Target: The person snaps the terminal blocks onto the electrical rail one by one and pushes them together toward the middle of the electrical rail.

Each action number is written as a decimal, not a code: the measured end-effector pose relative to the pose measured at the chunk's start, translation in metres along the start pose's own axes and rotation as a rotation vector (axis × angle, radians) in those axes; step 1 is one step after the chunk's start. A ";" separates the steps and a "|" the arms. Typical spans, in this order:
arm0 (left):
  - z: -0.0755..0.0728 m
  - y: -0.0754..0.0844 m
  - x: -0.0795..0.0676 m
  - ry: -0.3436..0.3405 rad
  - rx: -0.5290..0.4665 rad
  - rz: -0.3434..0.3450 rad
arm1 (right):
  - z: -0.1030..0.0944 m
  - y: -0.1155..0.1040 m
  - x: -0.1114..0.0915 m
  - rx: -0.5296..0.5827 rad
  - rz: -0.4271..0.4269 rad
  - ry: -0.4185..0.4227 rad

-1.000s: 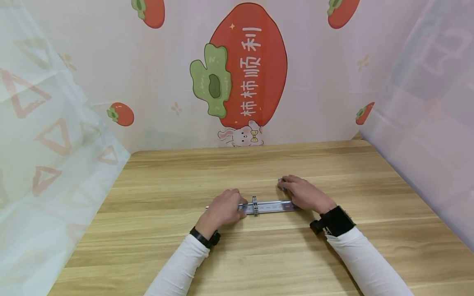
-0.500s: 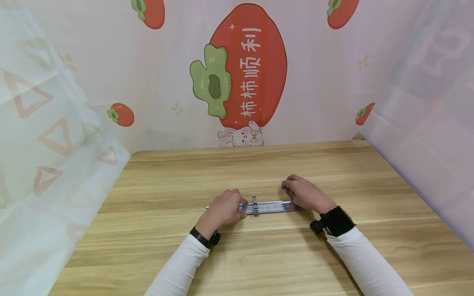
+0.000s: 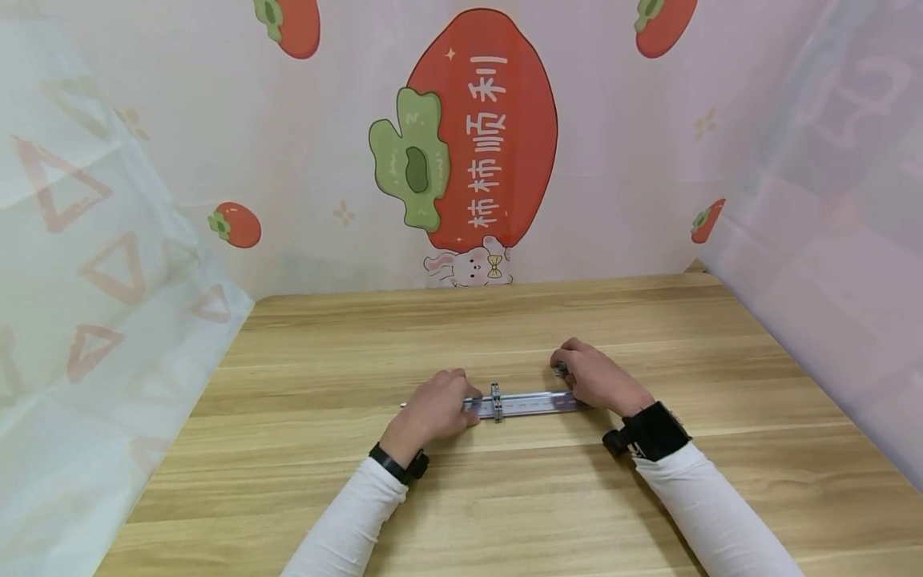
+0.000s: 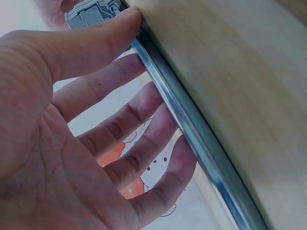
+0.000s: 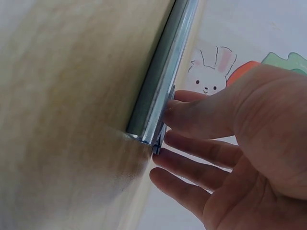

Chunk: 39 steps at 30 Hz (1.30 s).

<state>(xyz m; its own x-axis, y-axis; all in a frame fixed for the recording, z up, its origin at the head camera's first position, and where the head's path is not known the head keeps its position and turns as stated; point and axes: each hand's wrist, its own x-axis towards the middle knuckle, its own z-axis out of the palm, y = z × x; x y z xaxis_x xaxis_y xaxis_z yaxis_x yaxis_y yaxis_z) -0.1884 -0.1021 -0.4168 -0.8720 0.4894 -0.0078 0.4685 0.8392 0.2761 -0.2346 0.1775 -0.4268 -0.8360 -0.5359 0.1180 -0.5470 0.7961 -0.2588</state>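
Observation:
A slotted metal DIN rail point(image 3: 537, 403) lies crosswise on the table. My left hand point(image 3: 436, 405) grips its left part, thumb at the near edge and fingertips along the far edge. Just right of that hand, a thin grey terminal block point(image 3: 497, 402) sits across the rail; the left wrist view shows the terminal block point(image 4: 91, 15) partly behind the thumb. Behind the rail's right end, my right hand point(image 3: 600, 377) pinches a small grey piece point(image 3: 560, 369). Its fingers cover most of that grey piece point(image 5: 157, 148) in the right wrist view, so its kind is unclear.
The wood-grain table point(image 3: 461, 497) spreads around the rail on all sides. A printed curtain point(image 3: 324, 144) hangs at the table's back edge, with more sheets at left and right. Dark straps with small devices point(image 3: 656, 431) sit on both wrists.
My right fingers have closed round the small grey piece and drawn it slightly to the right. My left hand, the rail and the terminal block stay where they were.

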 end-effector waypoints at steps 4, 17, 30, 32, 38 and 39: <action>0.000 0.000 0.000 0.002 -0.001 -0.004 | 0.000 0.001 0.000 -0.004 0.001 -0.005; 0.002 0.000 0.001 0.000 -0.013 -0.012 | 0.000 0.000 -0.001 -0.005 0.030 -0.008; 0.002 0.000 0.000 0.003 -0.010 -0.012 | 0.000 0.000 -0.003 0.008 0.005 0.026; 0.002 0.000 0.000 0.003 -0.007 -0.010 | 0.001 0.000 -0.003 0.004 -0.003 0.039; 0.001 0.000 0.000 0.001 -0.003 -0.010 | 0.001 -0.001 -0.002 -0.007 -0.004 0.051; 0.001 0.000 0.000 0.001 -0.003 -0.010 | 0.001 -0.001 -0.002 -0.010 -0.005 0.052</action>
<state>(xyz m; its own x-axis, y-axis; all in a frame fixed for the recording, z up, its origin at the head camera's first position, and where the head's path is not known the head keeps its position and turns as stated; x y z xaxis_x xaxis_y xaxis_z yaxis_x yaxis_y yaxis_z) -0.1884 -0.1019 -0.4180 -0.8770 0.4803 -0.0096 0.4590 0.8436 0.2787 -0.2326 0.1776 -0.4277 -0.8342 -0.5248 0.1691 -0.5514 0.7963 -0.2488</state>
